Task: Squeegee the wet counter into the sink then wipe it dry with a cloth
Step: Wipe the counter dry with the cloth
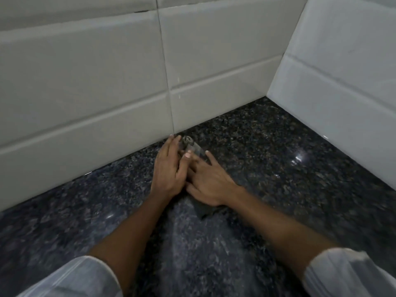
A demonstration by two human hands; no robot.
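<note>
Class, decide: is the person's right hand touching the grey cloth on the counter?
Touching. The head view shows the right hand pressed flat on the cloth, which sticks out beneath the palm.

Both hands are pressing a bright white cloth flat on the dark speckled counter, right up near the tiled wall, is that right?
Not quite. The head view shows the cloth is dark grey, not bright white. The rest stands: the left hand and the right hand both press it onto the dark speckled counter, close to the tiled wall.
</note>
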